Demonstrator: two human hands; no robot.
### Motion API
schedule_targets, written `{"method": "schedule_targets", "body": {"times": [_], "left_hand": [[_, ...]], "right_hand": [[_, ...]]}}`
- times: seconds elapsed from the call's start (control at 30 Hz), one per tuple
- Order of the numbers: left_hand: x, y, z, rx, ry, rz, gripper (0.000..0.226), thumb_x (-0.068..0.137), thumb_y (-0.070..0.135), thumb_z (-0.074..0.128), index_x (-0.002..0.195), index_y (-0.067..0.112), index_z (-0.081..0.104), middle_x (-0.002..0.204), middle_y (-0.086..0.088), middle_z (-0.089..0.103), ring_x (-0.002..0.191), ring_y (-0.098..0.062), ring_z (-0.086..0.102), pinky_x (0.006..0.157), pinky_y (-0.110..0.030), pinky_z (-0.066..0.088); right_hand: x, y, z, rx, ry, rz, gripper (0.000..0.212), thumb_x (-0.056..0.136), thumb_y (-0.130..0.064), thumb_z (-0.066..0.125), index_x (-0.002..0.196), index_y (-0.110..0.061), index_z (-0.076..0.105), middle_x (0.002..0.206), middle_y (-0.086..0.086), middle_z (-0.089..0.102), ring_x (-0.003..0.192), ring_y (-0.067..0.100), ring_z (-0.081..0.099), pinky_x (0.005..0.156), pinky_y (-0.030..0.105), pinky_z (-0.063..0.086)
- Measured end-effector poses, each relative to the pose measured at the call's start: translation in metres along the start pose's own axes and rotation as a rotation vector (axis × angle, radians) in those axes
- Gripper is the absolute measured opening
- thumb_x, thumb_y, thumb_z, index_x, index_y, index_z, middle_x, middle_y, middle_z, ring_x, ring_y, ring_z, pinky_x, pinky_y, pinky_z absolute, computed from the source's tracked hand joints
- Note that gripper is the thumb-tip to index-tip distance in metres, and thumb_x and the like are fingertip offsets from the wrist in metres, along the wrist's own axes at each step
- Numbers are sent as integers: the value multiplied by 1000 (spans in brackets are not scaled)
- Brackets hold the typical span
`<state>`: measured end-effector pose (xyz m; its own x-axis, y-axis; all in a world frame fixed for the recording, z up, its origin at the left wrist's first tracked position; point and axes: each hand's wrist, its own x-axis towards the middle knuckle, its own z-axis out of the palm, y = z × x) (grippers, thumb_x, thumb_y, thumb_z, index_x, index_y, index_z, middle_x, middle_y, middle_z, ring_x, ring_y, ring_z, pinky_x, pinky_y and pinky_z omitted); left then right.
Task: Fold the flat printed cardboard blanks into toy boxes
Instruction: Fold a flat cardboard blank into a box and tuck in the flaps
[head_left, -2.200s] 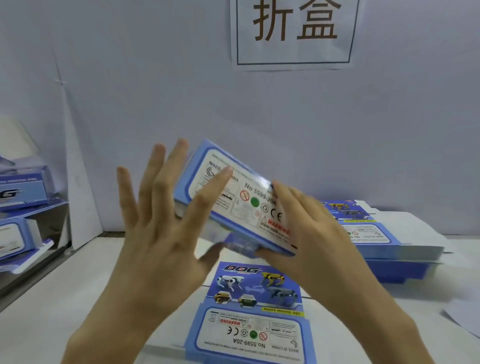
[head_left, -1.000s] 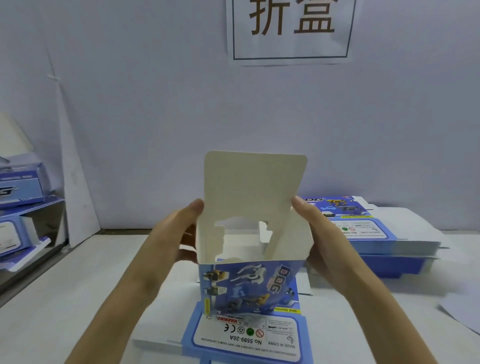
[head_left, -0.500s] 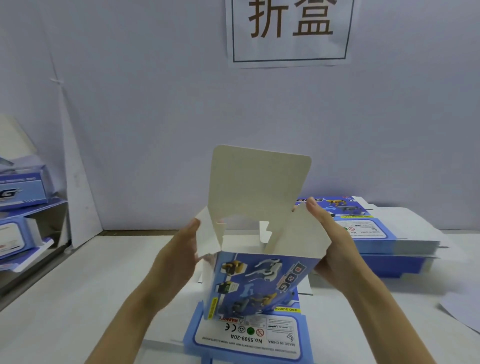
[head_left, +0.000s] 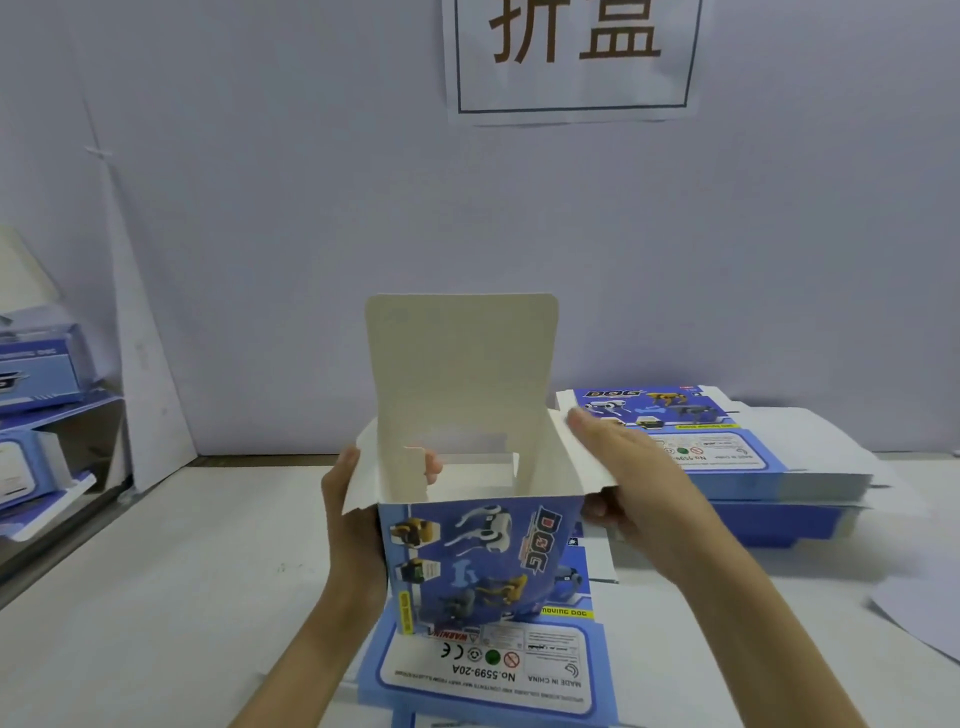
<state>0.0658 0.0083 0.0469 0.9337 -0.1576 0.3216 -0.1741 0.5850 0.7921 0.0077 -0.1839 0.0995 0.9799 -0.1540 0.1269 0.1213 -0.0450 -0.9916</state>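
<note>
Now squared since a moment ago, the box (head_left: 478, 561) is held upright over the flat blanks (head_left: 498, 670) on the worktop (head_left: 182, 597); left hand (head_left: 353, 525) grips its left wall, right hand (head_left: 639, 488) pinches the right flap (head_left: 576, 457); top closure pending.

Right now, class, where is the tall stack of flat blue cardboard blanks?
In the head view, the stack lies on the white table at the right, by the back wall, behind the right hand holding the half-folded blue cardboard box.
</note>
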Motion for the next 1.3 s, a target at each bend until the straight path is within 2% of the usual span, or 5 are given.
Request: {"method": "schedule_targets", "body": {"times": [0.3, 0.43, 0.53, 0.93, 1.3], "left_hand": [[7, -9, -17, -29, 105, -113, 55, 91, 55, 36, 94, 11, 69, 73, -11, 67, 64, -23, 61, 67, -37, 48], [4, -1, -26, -81, -14, -177, 53, 78, 61, 50, 90, 17, 79, 82, -7, 74, 69, -24, 70, 55, -31, 58], [1, 4, -40, -34, -227, -268, 98, 52, 82, 64, 131, 24, 59, 120, -6, 67, 107, -33, 65, 76, -41, 58], [-7, -5, -20, 588, -307, -332, 97, 37, 38, 98, 121, 20, 52, 99, 2, 75, 91, -18, 72, 68, -25, 57], [-8, -20, -24, 566, -185, -254, 101, 26, 50, 94, 114, 24, 53, 94, 11, 75, 88, -12, 72, 61, -20, 56]], "right_hand": [[1, 22, 15, -814, -10, -248, 55, 100, -12, 43, 150, -14, 22, 143, 9, 36, 123, 28, 42, 100, 40, 42], [-2, 13, 17, -438, -55, -204, 21, 101, -45, 34, 101, -55, 52, 104, -24, 60, 101, 2, 58, 87, 28, 48], [3, 7, 4, -288, -98, -13, 37, 100, -46, 33, 85, -28, 61, 68, -16, 70, 68, 2, 68, 71, 25, 55], [39, -79, -9, -455, -54, -440, 27, 82, -43, 68, 85, -16, 68, 71, 0, 68, 65, 14, 60, 61, 30, 50], [57, 23, -20, 90, -332, 724, 56, 100, -20, 40, 53, -7, 66, 57, 4, 59, 50, 10, 51, 50, 20, 39]]}}
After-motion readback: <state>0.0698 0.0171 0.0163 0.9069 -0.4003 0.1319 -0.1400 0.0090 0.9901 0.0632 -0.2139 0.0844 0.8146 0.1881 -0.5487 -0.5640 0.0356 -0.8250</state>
